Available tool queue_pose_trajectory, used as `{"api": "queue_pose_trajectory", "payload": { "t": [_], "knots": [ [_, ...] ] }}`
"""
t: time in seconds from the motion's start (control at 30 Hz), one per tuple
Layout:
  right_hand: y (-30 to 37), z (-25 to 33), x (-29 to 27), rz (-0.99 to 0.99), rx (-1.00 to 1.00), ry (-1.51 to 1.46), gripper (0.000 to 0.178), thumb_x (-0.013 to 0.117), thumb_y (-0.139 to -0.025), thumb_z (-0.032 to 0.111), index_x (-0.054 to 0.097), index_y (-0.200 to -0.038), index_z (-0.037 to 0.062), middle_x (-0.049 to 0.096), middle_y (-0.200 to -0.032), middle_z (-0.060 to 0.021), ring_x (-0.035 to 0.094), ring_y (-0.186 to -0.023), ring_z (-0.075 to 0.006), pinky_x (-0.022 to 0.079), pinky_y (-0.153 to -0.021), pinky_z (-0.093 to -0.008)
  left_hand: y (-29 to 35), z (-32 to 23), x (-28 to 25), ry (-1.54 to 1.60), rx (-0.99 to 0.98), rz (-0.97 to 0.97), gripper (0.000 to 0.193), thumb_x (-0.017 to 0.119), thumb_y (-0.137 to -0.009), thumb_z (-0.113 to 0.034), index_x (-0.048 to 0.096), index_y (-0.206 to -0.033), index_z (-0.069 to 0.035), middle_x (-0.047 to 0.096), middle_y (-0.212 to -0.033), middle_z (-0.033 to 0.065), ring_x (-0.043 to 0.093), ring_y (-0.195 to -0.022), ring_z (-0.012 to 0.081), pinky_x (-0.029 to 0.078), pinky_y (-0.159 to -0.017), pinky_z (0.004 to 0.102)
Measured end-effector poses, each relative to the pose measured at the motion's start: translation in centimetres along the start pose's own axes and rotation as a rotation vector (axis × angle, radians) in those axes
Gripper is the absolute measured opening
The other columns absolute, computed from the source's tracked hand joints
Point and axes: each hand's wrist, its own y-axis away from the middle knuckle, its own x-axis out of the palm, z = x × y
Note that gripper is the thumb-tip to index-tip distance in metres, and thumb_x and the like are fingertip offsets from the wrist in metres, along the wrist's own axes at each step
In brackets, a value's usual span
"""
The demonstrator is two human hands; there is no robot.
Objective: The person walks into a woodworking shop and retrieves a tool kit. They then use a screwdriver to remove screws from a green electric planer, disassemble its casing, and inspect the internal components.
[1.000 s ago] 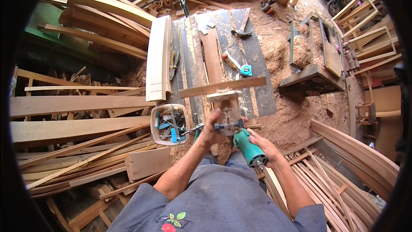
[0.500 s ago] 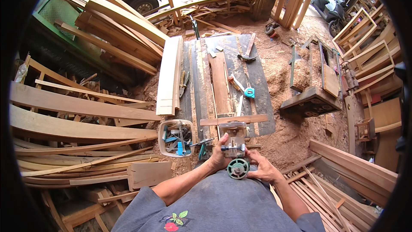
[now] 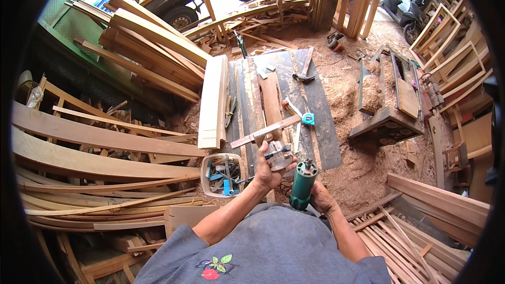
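Observation:
My left hand (image 3: 269, 174) is closed around a clear plastic router base (image 3: 279, 159), tilted in front of my body. Fixed to that base is a narrow wooden strip (image 3: 251, 138), slanting up to the right over the near part of the workbench. The green trim router motor (image 3: 302, 189) stands nearly upright, with its metal collet end uppermost. My right hand (image 3: 323, 199) grips its lower right side, and some of those fingers are hidden behind it. Base and motor are apart, with a small gap between them.
On the dark workbench (image 3: 325, 139) lie a reddish board (image 3: 271, 97), a teal tape measure (image 3: 308, 119), a hammer (image 3: 304, 77) and pliers (image 3: 228, 115). Pale boards (image 3: 212, 105) line its left side, above a tool tub (image 3: 204, 181). Sawdust surrounds a machine (image 3: 386, 126) at right. Long planks (image 3: 105, 150) fill the left.
The motor has come out of the router base and now stands apart in my right hand. My left hand has tilted the base, swinging the strip's right end upward.

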Motion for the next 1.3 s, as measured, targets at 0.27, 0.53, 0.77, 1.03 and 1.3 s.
{"api": "queue_pose_trajectory", "payload": {
  "t": [0.27, 0.53, 0.77, 1.03, 1.3],
  "knots": [
    [0.4, 3.6, 3.8, -0.224, -0.026, 0.447, 0.079, 0.090, -0.082, 0.025, 0.052, -0.148, 0.0036, 0.067, -0.120, -0.0071, 0.064, -0.111, -0.0179, 0.054, -0.099, -0.0363, -2.0, -1.9, 1.3, 0.097, 0.076, 0.095, 0.074, 0.056, -0.095, -0.075, 0.068, -0.114, -0.005, 0.073, -0.104, 0.0189, 0.073, -0.100, 0.0359, 0.058, -0.102, 0.0594],
    [0.9, 6.0, 8.2, -0.253, -0.050, 0.847, 0.074, 0.092, -0.080, 0.030, 0.057, -0.136, -0.0028, 0.069, -0.115, -0.0119, 0.067, -0.105, -0.0211, 0.056, -0.094, -0.0364, -1.0, -2.0, 1.4, 0.004, 0.113, 0.180, 0.081, 0.054, -0.096, -0.078, 0.067, -0.116, 0.000, 0.073, -0.104, 0.0174, 0.074, -0.100, 0.0328, 0.061, -0.100, 0.0524],
    [0.4, 5.6, 9.8, -0.251, -0.067, 0.704, 0.063, 0.089, -0.082, 0.030, 0.062, -0.128, -0.0038, 0.071, -0.109, -0.0125, 0.070, -0.098, -0.0217, 0.058, -0.088, -0.0367, 0.4, -1.8, 1.5, 0.040, 0.021, 0.225, 0.086, 0.052, -0.094, -0.081, 0.067, -0.119, 0.000, 0.076, -0.106, 0.0209, 0.077, -0.094, 0.0315, 0.064, -0.090, 0.0443],
    [0.2, 6.0, 11.3, -0.286, -0.136, 0.844, 0.061, 0.087, -0.085, 0.028, 0.061, -0.130, -0.0036, 0.071, -0.109, -0.0097, 0.069, -0.097, -0.0166, 0.059, -0.086, -0.0334, 0.9, -2.6, 2.4, -0.087, 0.102, 0.302, 0.086, 0.052, -0.092, -0.084, 0.069, -0.118, -0.004, 0.077, -0.104, 0.0181, 0.076, -0.092, 0.0293, 0.062, -0.084, 0.0428],
    [-0.1, 6.7, 8.9, 0.063, 0.059, 0.208, 0.085, 0.083, -0.085, 0.039, 0.047, -0.149, -0.0025, 0.067, -0.114, -0.0118, 0.070, -0.094, -0.0194, 0.062, -0.081, -0.0356, 1.7, -2.5, 3.9, -0.201, 0.117, 0.168, 0.084, 0.056, -0.089, -0.083, 0.068, -0.118, -0.005, 0.076, -0.098, 0.0159, 0.076, -0.088, 0.0285, 0.063, -0.082, 0.0431]
  ]
}}
